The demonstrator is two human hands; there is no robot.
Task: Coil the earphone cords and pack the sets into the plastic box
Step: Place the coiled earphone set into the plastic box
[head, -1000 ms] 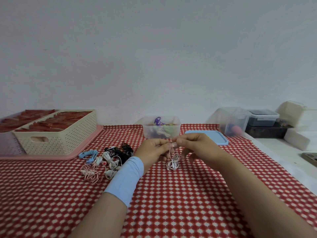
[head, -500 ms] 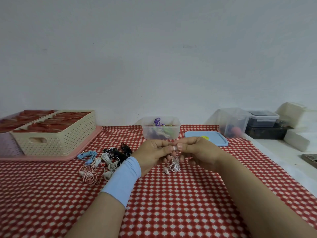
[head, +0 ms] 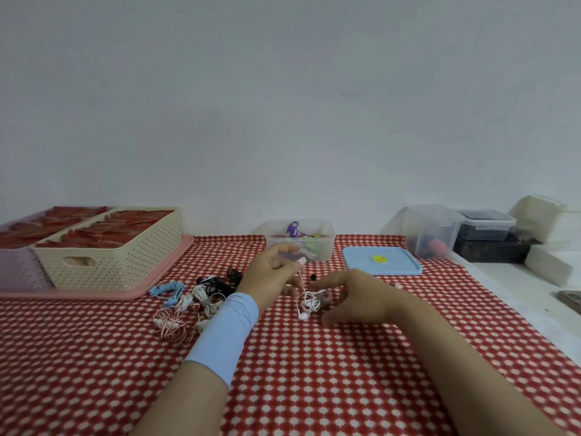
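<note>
My left hand [head: 273, 272] pinches one end of a white earphone set [head: 308, 304], whose cord runs down to a tangle on the red checked cloth. My right hand [head: 352, 294] hovers at that tangle with curled fingers touching the cord; whether it grips the cord I cannot tell. The clear plastic box [head: 323, 243] stands behind my hands with purple and green sets inside. Its blue lid [head: 380, 261] lies to the right. A pile of loose earphones [head: 195, 302], white, black, blue and pink, lies left of my left wrist.
A cream perforated basket [head: 125, 262] with red contents sits on a pink tray [head: 94, 294] at the far left. Clear and dark containers [head: 434, 231] and white blocks [head: 550, 269] stand at the right, beyond the cloth's edge.
My hands have come apart. The left hand rose with the earphone end, and the right hand dropped to the tangle on the cloth. The cord stretched out between them.
</note>
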